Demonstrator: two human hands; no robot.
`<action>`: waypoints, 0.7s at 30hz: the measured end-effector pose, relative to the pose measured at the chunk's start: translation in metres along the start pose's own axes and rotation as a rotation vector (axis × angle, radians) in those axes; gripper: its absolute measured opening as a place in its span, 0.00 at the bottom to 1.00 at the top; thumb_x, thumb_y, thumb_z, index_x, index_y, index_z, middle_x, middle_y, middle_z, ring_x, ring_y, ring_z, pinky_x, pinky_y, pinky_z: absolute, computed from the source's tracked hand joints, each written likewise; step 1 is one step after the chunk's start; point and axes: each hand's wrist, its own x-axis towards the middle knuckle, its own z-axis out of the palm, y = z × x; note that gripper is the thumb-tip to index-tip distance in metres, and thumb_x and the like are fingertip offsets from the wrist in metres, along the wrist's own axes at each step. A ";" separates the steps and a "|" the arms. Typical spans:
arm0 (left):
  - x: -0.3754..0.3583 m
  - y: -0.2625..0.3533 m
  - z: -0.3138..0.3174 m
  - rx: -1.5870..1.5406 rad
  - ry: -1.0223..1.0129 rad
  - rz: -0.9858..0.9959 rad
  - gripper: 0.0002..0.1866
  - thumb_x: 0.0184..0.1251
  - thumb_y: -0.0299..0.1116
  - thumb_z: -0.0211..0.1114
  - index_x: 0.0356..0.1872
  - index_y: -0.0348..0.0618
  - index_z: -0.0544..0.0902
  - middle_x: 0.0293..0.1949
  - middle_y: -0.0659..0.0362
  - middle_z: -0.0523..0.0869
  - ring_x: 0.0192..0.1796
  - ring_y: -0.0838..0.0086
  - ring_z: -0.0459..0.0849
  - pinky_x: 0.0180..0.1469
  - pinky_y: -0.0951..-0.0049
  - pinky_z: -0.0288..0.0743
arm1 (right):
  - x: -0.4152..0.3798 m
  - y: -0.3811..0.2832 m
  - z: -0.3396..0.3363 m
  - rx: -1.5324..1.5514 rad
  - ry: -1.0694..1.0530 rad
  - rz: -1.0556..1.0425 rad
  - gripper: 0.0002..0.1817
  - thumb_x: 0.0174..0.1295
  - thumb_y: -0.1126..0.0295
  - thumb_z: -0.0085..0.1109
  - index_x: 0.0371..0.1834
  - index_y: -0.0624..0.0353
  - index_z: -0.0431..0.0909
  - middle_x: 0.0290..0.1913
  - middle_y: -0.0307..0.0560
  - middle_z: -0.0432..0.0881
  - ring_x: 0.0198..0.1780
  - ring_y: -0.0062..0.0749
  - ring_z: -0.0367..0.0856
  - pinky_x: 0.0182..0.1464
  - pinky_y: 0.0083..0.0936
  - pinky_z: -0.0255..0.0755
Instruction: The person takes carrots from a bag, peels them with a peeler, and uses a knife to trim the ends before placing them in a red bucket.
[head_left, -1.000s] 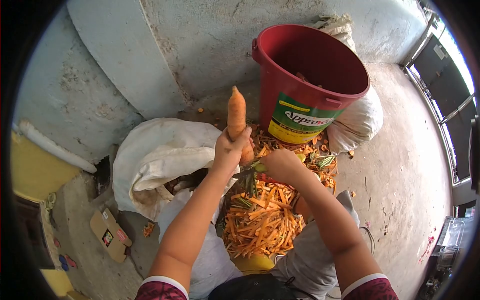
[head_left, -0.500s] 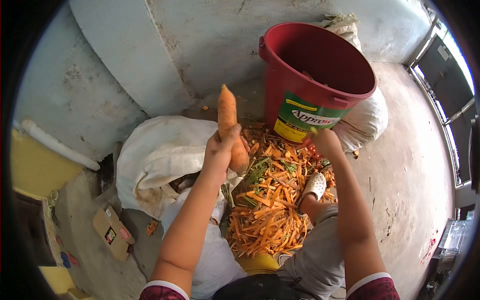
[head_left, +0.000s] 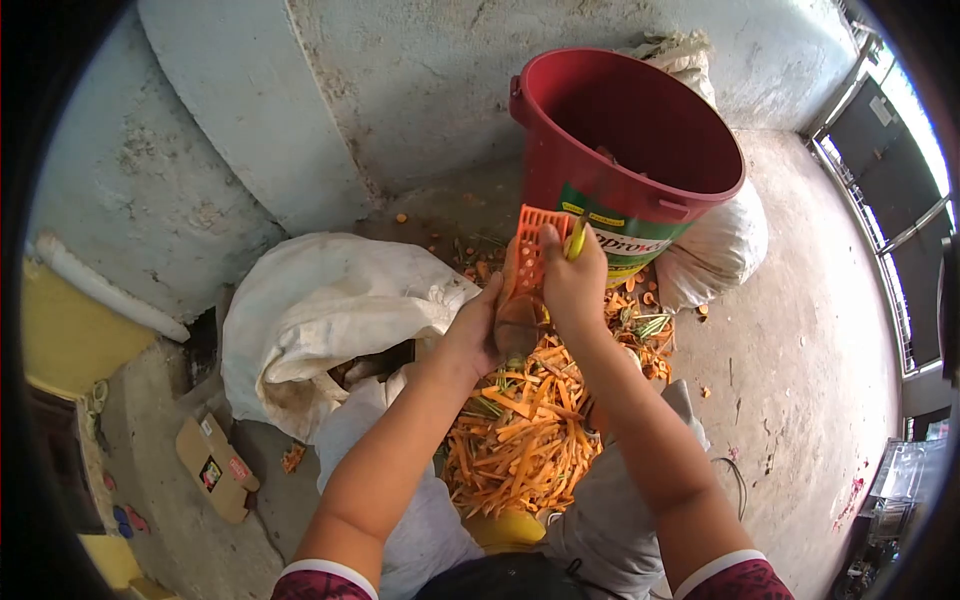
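My left hand [head_left: 474, 325] is wrapped round a thick carrot [head_left: 517, 325], which is partly hidden behind an orange perforated tool [head_left: 536, 255]. Closed on that tool, my right hand [head_left: 577, 290] also has a small yellow-handled object [head_left: 577, 238] between its fingers. The tool lies against the upper part of the carrot, and both hands are close together. Below them a heap of orange carrot peelings [head_left: 525, 430] with green bits covers the floor between the legs.
A large dark red bin [head_left: 560, 150] stands beyond the hands, with a white sack [head_left: 715, 250] beside it. An open white sack [head_left: 290, 310] lies at the left, near a cardboard piece [head_left: 215, 468]. A wall [head_left: 420, 90] rises behind.
My right hand has come left and up from beside the bin's base to the carrot, with the orange tool now plainly visible. The carrot in my left hand has moved lower and right.
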 end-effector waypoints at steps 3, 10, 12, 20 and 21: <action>-0.004 0.004 0.005 -0.031 0.027 -0.021 0.19 0.67 0.48 0.41 0.45 0.46 0.72 0.36 0.59 0.79 0.34 0.73 0.79 0.34 0.72 0.76 | -0.012 -0.001 0.006 -0.063 -0.018 -0.065 0.12 0.60 0.68 0.48 0.40 0.67 0.68 0.28 0.53 0.76 0.31 0.39 0.76 0.35 0.28 0.67; -0.018 0.004 0.021 0.022 0.129 -0.019 0.20 0.67 0.50 0.38 0.45 0.49 0.72 0.36 0.61 0.79 0.34 0.74 0.79 0.33 0.73 0.75 | -0.027 -0.001 0.009 -0.328 0.070 -0.167 0.14 0.56 0.71 0.51 0.43 0.66 0.66 0.30 0.60 0.76 0.34 0.54 0.76 0.34 0.37 0.68; -0.012 0.007 0.012 0.137 0.099 -0.027 0.21 0.67 0.50 0.38 0.45 0.48 0.72 0.34 0.61 0.79 0.32 0.76 0.78 0.31 0.74 0.74 | -0.028 -0.001 0.009 -0.372 0.108 -0.218 0.14 0.54 0.72 0.52 0.43 0.65 0.66 0.30 0.60 0.76 0.34 0.55 0.75 0.33 0.39 0.68; -0.029 -0.002 0.014 0.349 0.062 -0.128 0.22 0.67 0.49 0.40 0.45 0.41 0.70 0.30 0.57 0.78 0.31 0.74 0.78 0.32 0.73 0.76 | 0.052 0.031 -0.043 -0.531 0.514 -0.111 0.10 0.57 0.68 0.50 0.38 0.62 0.69 0.27 0.56 0.77 0.32 0.49 0.76 0.33 0.37 0.67; -0.029 0.001 0.011 0.369 0.028 -0.138 0.22 0.67 0.50 0.40 0.45 0.41 0.70 0.29 0.56 0.78 0.30 0.73 0.78 0.31 0.72 0.76 | 0.060 0.039 -0.051 -0.476 0.587 -0.140 0.10 0.57 0.68 0.50 0.37 0.64 0.69 0.27 0.54 0.77 0.30 0.46 0.77 0.33 0.35 0.67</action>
